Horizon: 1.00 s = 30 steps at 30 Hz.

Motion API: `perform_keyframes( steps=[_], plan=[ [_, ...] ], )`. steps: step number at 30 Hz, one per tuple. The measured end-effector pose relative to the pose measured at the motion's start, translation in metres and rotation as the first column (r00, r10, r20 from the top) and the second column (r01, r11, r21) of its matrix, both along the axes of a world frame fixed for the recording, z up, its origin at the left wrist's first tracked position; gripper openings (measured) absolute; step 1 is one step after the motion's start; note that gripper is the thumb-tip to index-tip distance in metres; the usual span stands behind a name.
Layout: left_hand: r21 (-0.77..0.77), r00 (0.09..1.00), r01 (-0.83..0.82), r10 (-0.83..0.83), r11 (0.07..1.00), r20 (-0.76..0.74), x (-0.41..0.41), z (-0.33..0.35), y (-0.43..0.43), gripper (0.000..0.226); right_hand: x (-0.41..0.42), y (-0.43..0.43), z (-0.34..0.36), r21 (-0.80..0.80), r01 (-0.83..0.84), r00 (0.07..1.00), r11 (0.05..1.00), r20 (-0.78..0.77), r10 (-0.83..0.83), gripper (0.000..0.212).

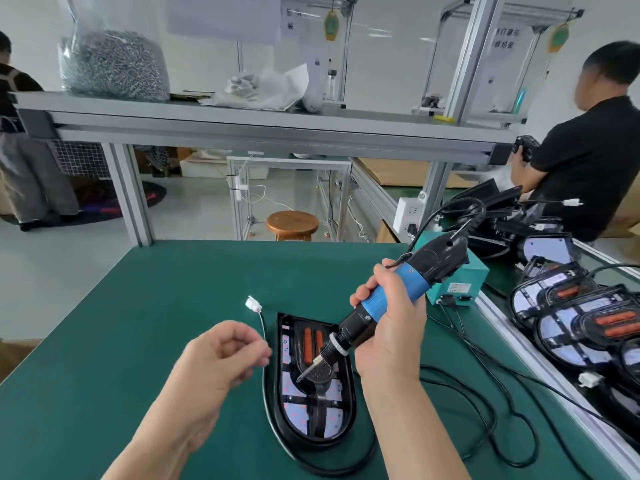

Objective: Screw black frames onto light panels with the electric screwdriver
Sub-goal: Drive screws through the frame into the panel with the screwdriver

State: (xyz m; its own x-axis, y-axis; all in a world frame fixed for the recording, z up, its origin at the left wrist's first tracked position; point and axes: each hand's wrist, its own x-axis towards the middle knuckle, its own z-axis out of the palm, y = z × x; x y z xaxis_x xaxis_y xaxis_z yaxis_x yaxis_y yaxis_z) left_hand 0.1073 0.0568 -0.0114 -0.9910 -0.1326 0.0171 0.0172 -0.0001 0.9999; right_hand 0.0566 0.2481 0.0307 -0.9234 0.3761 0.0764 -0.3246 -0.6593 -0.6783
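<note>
Right hand (391,330) grips the tilted screwdriver (415,271), bit on the black frame (320,400); left hand (218,358) curled by the cable (262,323), grip unclear.

Dark green bench mat (138,306), blue-and-black electric screwdriver (394,296), black frame (318,441) over white red-dotted light panel (294,415), orange strips (307,344), white connector (252,303) at panel's 10 o'clock, teal box (474,275)

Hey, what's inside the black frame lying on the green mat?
Inside the black frame: a white light panel dotted red, two orange strips and black ribs. The electric screwdriver in the right hand covers the middle.
</note>
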Motion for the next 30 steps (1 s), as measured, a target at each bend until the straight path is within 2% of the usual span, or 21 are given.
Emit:
perform_keyframes(
  steps=[2,3,6,13,20,27,30],
  plan=[
    [0.286,0.989,0.141,-0.150,0.948,0.010,0.008,0.007,0.014,0.015,0.000,0.000,0.004,-0.031,0.010,1.000,0.999,-0.005,-0.010,0.013],
    [0.368,0.982,0.173,-0.190,0.914,0.010,0.010,0.008,0.019,0.014,-0.001,-0.001,0.005,-0.047,0.018,1.000,0.999,-0.009,-0.018,0.013],
    [0.459,0.978,0.173,-0.208,0.871,0.028,0.013,0.006,0.030,0.019,-0.002,-0.001,0.008,-0.074,0.037,0.999,0.997,-0.018,-0.038,0.013],
    [0.395,0.997,-0.066,0.040,0.916,0.073,0.012,-0.006,0.038,0.011,-0.002,0.001,0.005,-0.124,0.074,0.997,0.990,0.016,-0.073,0.012],
    [0.398,0.992,-0.066,0.019,0.915,0.122,0.012,-0.013,0.038,0.006,-0.004,0.000,0.005,-0.160,0.067,0.998,0.985,0.029,-0.063,0.011],
    [0.470,0.993,-0.045,-0.012,0.881,0.118,0.011,-0.016,0.041,0.005,-0.008,0.001,0.004,-0.190,0.071,0.996,0.979,0.064,-0.060,0.012],
    [0.465,0.994,-0.104,0.076,0.879,0.079,0.012,-0.019,0.047,0.006,-0.010,0.001,0.001,-0.208,0.078,0.994,0.975,0.096,-0.059,0.013]
  ],
)
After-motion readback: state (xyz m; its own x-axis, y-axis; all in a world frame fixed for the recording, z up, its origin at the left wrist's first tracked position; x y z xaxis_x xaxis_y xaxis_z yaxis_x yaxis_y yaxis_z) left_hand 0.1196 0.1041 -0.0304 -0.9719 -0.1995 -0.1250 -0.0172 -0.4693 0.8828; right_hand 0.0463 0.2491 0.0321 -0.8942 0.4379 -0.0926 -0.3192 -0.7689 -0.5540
